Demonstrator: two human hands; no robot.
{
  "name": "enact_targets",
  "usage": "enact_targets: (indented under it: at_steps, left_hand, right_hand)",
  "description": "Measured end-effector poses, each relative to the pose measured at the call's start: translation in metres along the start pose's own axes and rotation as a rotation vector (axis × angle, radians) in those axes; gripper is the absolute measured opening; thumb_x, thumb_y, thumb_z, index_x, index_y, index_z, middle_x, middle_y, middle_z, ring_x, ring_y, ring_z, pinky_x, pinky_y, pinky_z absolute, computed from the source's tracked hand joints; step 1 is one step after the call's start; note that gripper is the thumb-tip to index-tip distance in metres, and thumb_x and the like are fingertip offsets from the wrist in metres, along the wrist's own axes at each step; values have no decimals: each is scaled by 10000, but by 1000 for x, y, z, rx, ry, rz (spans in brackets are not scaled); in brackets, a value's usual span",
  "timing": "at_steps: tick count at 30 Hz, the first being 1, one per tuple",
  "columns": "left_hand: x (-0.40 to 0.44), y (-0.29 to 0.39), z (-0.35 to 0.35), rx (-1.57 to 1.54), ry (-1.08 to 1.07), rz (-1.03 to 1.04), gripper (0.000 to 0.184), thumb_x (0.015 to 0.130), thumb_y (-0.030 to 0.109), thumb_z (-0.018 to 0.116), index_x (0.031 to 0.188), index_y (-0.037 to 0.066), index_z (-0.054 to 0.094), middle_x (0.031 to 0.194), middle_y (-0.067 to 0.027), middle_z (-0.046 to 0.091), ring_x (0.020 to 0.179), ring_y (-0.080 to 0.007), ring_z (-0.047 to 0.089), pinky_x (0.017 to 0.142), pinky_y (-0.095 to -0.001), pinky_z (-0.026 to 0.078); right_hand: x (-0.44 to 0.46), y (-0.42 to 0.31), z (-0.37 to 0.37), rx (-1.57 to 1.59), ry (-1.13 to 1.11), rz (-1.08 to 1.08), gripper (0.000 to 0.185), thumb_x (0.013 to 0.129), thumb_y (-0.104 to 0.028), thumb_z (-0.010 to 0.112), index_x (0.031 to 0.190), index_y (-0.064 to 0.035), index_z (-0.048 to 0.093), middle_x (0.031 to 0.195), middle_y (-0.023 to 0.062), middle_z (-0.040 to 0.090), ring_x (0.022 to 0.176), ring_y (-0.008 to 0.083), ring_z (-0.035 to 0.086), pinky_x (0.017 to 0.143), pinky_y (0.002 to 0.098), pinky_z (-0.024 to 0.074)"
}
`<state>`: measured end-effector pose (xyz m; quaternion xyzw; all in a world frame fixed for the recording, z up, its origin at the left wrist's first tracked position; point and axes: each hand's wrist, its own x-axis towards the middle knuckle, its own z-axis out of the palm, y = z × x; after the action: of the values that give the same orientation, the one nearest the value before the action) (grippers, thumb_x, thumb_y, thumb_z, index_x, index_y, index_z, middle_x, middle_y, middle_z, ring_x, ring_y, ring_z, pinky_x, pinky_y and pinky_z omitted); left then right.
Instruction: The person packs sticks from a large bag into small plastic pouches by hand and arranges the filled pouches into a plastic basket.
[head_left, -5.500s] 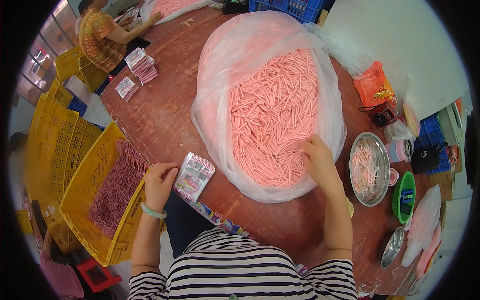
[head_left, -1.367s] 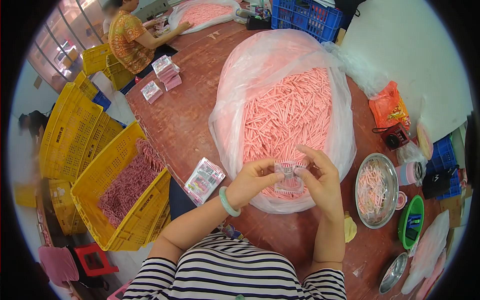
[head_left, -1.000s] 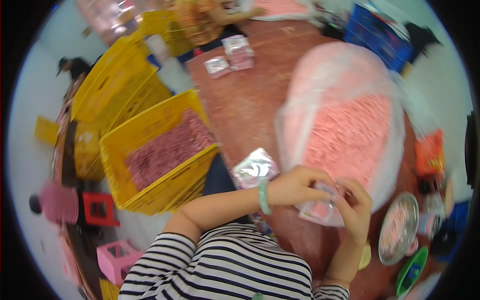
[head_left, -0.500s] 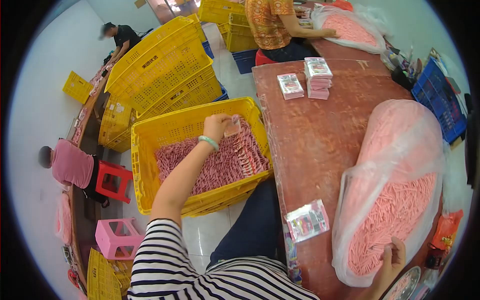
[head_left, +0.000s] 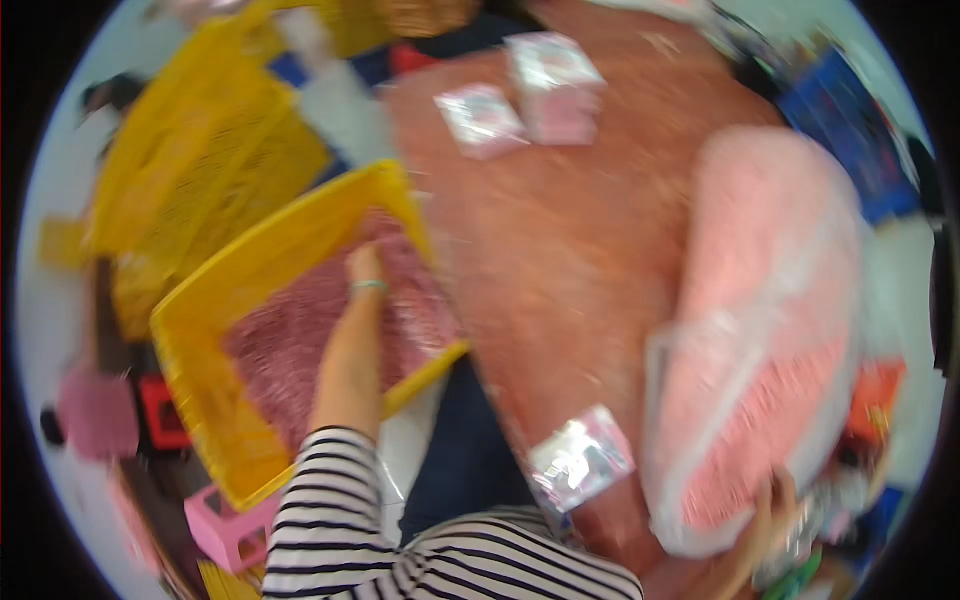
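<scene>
My left hand (head_left: 365, 264), with a pale green bangle at the wrist, reaches down into the yellow crate (head_left: 205, 290). It touches the rows of small pink packets (head_left: 300, 340) packed there; its fingers are blurred and partly hidden. My right hand (head_left: 772, 510) is by the lower edge of a clear plastic bag (head_left: 690, 400) full of thin pink sticks (head_left: 770, 430). Its fingers look loosely curved and apart, with nothing visible in them, though motion smears them. A shiny printed packet (head_left: 582, 458) lies at the near table edge, between my hands.
On the red-brown table (head_left: 560, 270) stand a tall packet stack (head_left: 555, 90) and a lower packet stack (head_left: 482, 120). More yellow crates (head_left: 220, 170) rise at the left, near a pink stool (head_left: 225, 525). A blue basket (head_left: 850, 140) is at the right. Other people are partly visible.
The view has swung and blurred. My left hand has moved down from above the crate onto the packets; the packet it held no longer shows. My right hand stays by the pink sticks.
</scene>
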<state>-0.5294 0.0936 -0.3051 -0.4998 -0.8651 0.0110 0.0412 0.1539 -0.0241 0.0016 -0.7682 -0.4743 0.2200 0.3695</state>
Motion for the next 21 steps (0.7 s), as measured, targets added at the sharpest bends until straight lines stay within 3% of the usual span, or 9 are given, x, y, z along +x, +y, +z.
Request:
enact_targets:
  at_steps: [3, 4, 5, 6, 8, 12, 14, 18, 21]
  left_hand:
    - [-5, 17, 14, -165, -112, -50, 205, 902, 155, 529, 984, 88, 704, 851, -132, 707, 765, -301, 689, 666, -404, 546]
    - [-7, 16, 23, -290, -113, -70, 250, 923, 170, 508, 1058, 72, 694, 871, -145, 706, 797, -308, 689, 689, -390, 545]
    - [33, -52, 155, -880, -153, -107, 312, 920, 196, 511, 1161, 60, 653, 1034, -188, 684, 955, -327, 662, 826, -384, 520]
    - [13, -8, 58, -565, -204, -190, 384, 923, 239, 524, 1235, 31, 605, 1181, -211, 631, 1079, -342, 613, 936, -396, 470]
    - [14, -8, 31, -404, -194, -135, 428, 922, 289, 551, 1235, 2, 598, 1196, -203, 629, 1090, -345, 610, 953, -412, 461]
    - [16, -36, -3, -507, -13, -209, 386, 922, 306, 561, 1171, 23, 645, 1120, -179, 666, 1026, -328, 635, 883, -416, 493]
    - [15, -40, -36, -558, 60, -230, 365, 934, 295, 557, 1167, 29, 650, 1114, -170, 670, 1013, -313, 641, 867, -411, 502]
    - [-4, -29, -121, -659, 192, -117, 284, 951, 240, 571, 1109, 32, 682, 1000, -122, 700, 898, -233, 666, 787, -348, 514]
    - [-55, 14, -200, -999, 222, -7, 233, 938, 181, 602, 1074, 13, 690, 947, -62, 686, 862, -135, 623, 756, -275, 495]
  right_hand:
    - [3, 3, -8, 9, -41, 15, 293, 835, 23, 606, 1128, 32, 623, 1063, 81, 626, 989, 164, 581, 875, 281, 470]
    - [8, 11, -13, 24, -63, -26, 263, 828, 29, 610, 1089, 18, 640, 995, 73, 639, 916, 150, 592, 813, 283, 479]
    - [12, 4, -17, -128, -28, -103, 244, 824, 30, 611, 1065, 8, 646, 952, 80, 633, 870, 162, 593, 775, 289, 476]
    - [20, 1, -19, -260, -20, -181, 227, 821, 31, 613, 1042, -2, 651, 910, 87, 627, 823, 173, 594, 736, 295, 473]
    - [28, 8, -33, -383, -65, -283, 216, 810, 38, 612, 1019, -2, 653, 865, 90, 609, 774, 181, 596, 689, 281, 473]
    - [32, 21, -41, -388, -233, -483, 196, 769, 57, 619, 953, 3, 660, 863, 119, 599, 751, 235, 601, 655, 304, 481]
    - [34, 15, -34, -431, -332, -546, 278, 734, 84, 604, 998, 7, 642, 923, 143, 586, 848, 290, 591, 729, 342, 484]
    - [34, 15, -19, -603, -341, -755, 237, 725, 51, 537, 953, 34, 602, 928, 162, 551, 912, 324, 546, 788, 393, 484]
    - [31, 17, -17, -730, -391, -815, 176, 726, 36, 537, 897, 29, 581, 921, 162, 540, 933, 323, 537, 796, 390, 491]
